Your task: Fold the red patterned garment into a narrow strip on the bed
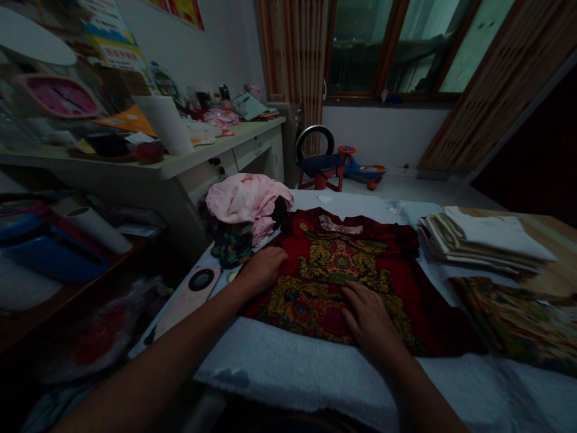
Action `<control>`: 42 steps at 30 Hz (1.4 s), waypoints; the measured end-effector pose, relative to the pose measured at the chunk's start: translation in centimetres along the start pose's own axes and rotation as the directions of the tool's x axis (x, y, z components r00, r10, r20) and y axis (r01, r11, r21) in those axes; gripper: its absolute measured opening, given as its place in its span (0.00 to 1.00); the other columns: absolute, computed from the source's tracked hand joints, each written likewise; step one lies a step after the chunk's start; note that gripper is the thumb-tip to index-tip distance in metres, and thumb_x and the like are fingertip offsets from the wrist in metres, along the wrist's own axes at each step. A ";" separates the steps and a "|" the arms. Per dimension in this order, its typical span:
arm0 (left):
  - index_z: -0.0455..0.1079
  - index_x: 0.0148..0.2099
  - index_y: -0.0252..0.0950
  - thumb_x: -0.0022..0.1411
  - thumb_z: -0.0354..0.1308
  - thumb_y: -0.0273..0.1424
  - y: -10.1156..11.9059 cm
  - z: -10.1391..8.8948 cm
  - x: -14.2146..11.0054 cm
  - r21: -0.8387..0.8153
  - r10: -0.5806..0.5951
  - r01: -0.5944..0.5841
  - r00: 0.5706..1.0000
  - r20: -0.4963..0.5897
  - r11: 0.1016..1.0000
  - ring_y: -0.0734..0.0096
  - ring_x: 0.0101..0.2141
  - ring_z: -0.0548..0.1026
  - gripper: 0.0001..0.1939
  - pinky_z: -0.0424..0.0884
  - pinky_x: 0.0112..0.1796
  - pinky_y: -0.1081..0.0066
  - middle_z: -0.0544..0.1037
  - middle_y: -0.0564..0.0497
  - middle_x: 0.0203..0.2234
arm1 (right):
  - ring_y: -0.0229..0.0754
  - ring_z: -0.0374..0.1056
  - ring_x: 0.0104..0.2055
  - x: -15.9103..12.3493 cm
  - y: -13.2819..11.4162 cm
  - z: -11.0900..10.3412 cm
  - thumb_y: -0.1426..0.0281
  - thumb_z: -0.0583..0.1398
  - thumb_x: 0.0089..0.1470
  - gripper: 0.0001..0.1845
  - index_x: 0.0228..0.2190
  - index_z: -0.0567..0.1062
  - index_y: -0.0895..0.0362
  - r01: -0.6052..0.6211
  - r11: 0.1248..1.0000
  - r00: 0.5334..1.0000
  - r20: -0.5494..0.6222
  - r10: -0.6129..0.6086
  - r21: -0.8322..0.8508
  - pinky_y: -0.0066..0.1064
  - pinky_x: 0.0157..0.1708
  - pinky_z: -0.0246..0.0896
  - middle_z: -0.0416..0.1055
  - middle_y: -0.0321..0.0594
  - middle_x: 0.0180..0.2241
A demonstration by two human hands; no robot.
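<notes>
A red garment with a gold floral pattern lies spread flat on a white-covered table in front of me. My left hand rests on the garment's left edge, its fingers curled over the cloth. My right hand lies flat on the lower middle of the garment, fingers stretched out and pressing on the fabric. Neither hand lifts anything off the surface.
A heap of pink and dark patterned clothes sits at the left rear. A stack of folded pale cloths and a patterned fabric lie right. A cluttered white desk stands left; a small chair and toy car stand behind.
</notes>
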State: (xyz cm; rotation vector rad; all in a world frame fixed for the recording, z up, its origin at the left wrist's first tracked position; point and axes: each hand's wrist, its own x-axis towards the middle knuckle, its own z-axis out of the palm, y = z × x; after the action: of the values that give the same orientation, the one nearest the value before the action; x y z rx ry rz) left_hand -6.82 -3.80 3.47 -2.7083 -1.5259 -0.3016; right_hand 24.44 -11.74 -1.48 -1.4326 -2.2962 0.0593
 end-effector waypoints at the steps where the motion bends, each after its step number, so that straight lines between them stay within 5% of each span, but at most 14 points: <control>1: 0.69 0.49 0.38 0.66 0.46 0.22 0.7 0.3 0.0 -0.065 0.067 -0.065 0.997 0.026 0.996 0.66 0.50 0.70 0.15 0.65 0.53 0.66 0.75 0.47 0.48 | 0.49 0.60 0.60 0.0 0.0 0.0 0.66 0.54 0.61 0.22 0.55 0.69 0.55 0.001 1.000 1.000 0.001 -0.001 0.002 0.48 0.60 0.55 0.65 0.47 0.58; 5: 0.68 0.54 0.42 0.67 0.47 0.25 2.5 1.1 -0.1 -0.081 0.146 -0.138 0.984 0.105 0.987 0.65 0.50 0.69 0.17 0.66 0.50 0.66 0.74 0.49 0.51 | 0.49 0.60 0.60 0.0 -0.1 0.0 0.66 0.54 0.61 0.21 0.55 0.69 0.55 0.001 1.000 1.000 0.001 -0.001 0.010 0.48 0.60 0.55 0.65 0.47 0.58; 11: 0.71 0.49 0.40 0.67 0.47 0.27 1.4 0.2 0.6 0.160 -0.138 0.112 0.977 0.162 0.981 0.59 0.44 0.72 0.14 0.66 0.44 0.62 0.75 0.44 0.43 | 0.50 0.61 0.60 0.2 -0.1 -0.4 0.68 0.54 0.60 0.21 0.55 0.70 0.54 -0.005 1.000 1.000 0.025 0.005 0.014 0.48 0.59 0.55 0.66 0.48 0.58; 15: 0.73 0.44 0.37 0.67 0.46 0.31 -0.5 0.0 2.4 0.182 -0.224 0.201 0.967 0.117 0.962 0.56 0.47 0.71 0.14 0.66 0.48 0.59 0.75 0.42 0.42 | 0.50 0.63 0.57 1.8 -0.1 -2.5 0.69 0.57 0.56 0.22 0.53 0.71 0.55 0.004 1.000 0.985 0.175 -0.007 0.017 0.44 0.57 0.58 0.67 0.47 0.56; 18: 0.72 0.48 0.35 0.66 0.47 0.28 -1.7 0.2 4.2 0.113 -0.328 0.318 0.941 0.082 0.941 0.56 0.51 0.70 0.14 0.65 0.51 0.61 0.73 0.40 0.47 | 0.48 0.69 0.47 4.5 -0.5 -3.9 0.70 0.57 0.56 0.13 0.43 0.76 0.54 0.000 1.000 0.952 0.307 0.003 -0.011 0.39 0.48 0.62 0.73 0.45 0.45; 23: 0.64 0.54 0.34 0.62 0.51 0.26 -2.7 0.8 6.7 0.018 -0.475 0.477 0.872 0.120 0.879 0.57 0.51 0.72 0.17 0.66 0.50 0.62 0.71 0.36 0.52 | 0.50 0.66 0.51 8.5 -1.2 -2.3 0.71 0.58 0.56 0.15 0.47 0.73 0.57 0.017 0.998 0.981 0.192 -0.005 -0.063 0.39 0.52 0.59 0.72 0.48 0.48; 27: 0.61 0.56 0.34 0.58 0.57 0.28 -3.8 1.0 7.7 -0.014 -0.522 0.531 0.838 0.161 0.847 0.58 0.48 0.75 0.23 0.69 0.45 0.66 0.74 0.37 0.49 | 0.51 0.60 0.58 8.7 -1.1 0.7 0.68 0.57 0.58 0.19 0.51 0.70 0.56 0.023 0.999 0.996 0.082 -0.020 -0.038 0.45 0.58 0.54 0.67 0.48 0.56; 31: 0.64 0.53 0.35 0.56 0.60 0.31 -4.9 0.8 7.6 -0.047 -0.487 0.506 0.848 0.208 0.861 0.61 0.44 0.76 0.22 0.70 0.41 0.70 0.77 0.43 0.45 | 0.51 0.58 0.61 7.9 -0.6 2.0 0.67 0.56 0.60 0.20 0.53 0.70 0.56 0.021 1.000 0.999 0.042 -0.020 -0.014 0.48 0.60 0.52 0.65 0.49 0.58; 34: 0.62 0.57 0.38 0.60 0.55 0.29 -5.1 0.8 6.7 -0.026 -0.456 0.464 0.878 0.147 0.885 0.60 0.49 0.73 0.21 0.68 0.45 0.68 0.73 0.43 0.50 | 0.52 0.58 0.61 7.8 -0.4 2.2 0.66 0.56 0.60 0.19 0.52 0.70 0.55 0.028 1.000 0.999 0.032 -0.028 -0.005 0.49 0.59 0.52 0.65 0.49 0.57; 39: 0.59 0.62 0.44 0.68 0.42 0.26 -5.1 0.6 4.8 0.170 -0.278 0.263 0.958 0.071 0.950 0.60 0.49 0.71 0.22 0.67 0.46 0.64 0.69 0.42 0.51 | 0.51 0.58 0.61 7.9 -0.2 2.3 0.66 0.55 0.60 0.20 0.53 0.70 0.55 0.032 0.999 0.999 0.026 -0.032 -0.002 0.50 0.59 0.53 0.66 0.50 0.57; 42: 0.63 0.59 0.44 0.68 0.43 0.26 -5.2 -0.1 3.7 0.181 -0.211 0.196 0.975 0.064 0.964 0.61 0.52 0.68 0.20 0.65 0.49 0.65 0.68 0.44 0.53 | 0.51 0.58 0.61 7.9 -0.2 2.3 0.66 0.55 0.60 0.20 0.52 0.70 0.56 0.031 1.000 0.999 0.030 -0.031 0.003 0.49 0.60 0.52 0.65 0.49 0.57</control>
State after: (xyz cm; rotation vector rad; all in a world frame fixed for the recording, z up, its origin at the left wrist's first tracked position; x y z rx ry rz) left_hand -9.37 1.97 3.85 -2.4640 -1.7659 -0.0547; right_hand 20.42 -4.56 -0.88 -1.4030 -2.3409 0.0751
